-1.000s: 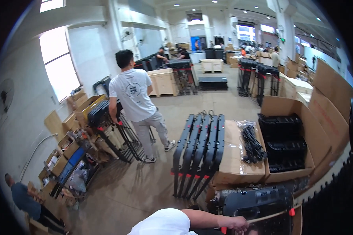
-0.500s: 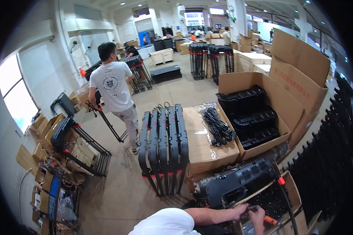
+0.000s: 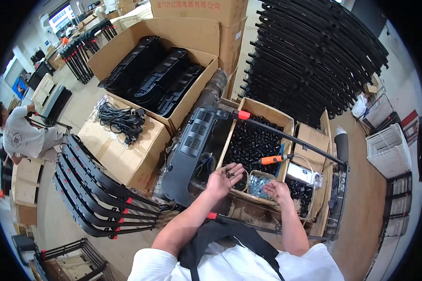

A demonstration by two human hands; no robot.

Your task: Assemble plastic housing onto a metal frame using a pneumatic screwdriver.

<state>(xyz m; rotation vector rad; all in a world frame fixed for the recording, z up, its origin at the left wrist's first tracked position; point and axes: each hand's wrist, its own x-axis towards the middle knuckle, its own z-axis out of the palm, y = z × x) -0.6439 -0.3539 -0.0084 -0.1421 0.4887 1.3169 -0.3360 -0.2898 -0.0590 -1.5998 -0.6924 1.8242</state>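
Observation:
My left hand [image 3: 224, 181] is palm up and cupped, with a few small dark screws [image 3: 229, 174] lying in it. Right beside it, a small tub of dark screws [image 3: 240, 181] stands in a wooden tray. My right hand [image 3: 277, 191] has its fingers curled together at the edge of a tub of silver screws [image 3: 258, 185]; anything between them is too small to make out. An orange power screwdriver [image 3: 272, 160] rests over the black plastic parts [image 3: 253, 140] in the tray. Left of the tray lies a black vented housing [image 3: 188, 154], joined to a tubular frame with red clips.
Black cables [image 3: 122, 121] lie on a cardboard box [image 3: 140, 161] at left. Behind it, an open carton [image 3: 206, 77] holds black mouldings. Folded black frames [image 3: 98, 196] stand at lower left. A tall stack of black parts [image 3: 314, 51] rises behind the tray. A person [image 3: 26, 131] is at far left.
My view has swung right and down toward the tray. My hands, close together before, are now apart, with the left palm turned up. The person and standing frames now appear farther left.

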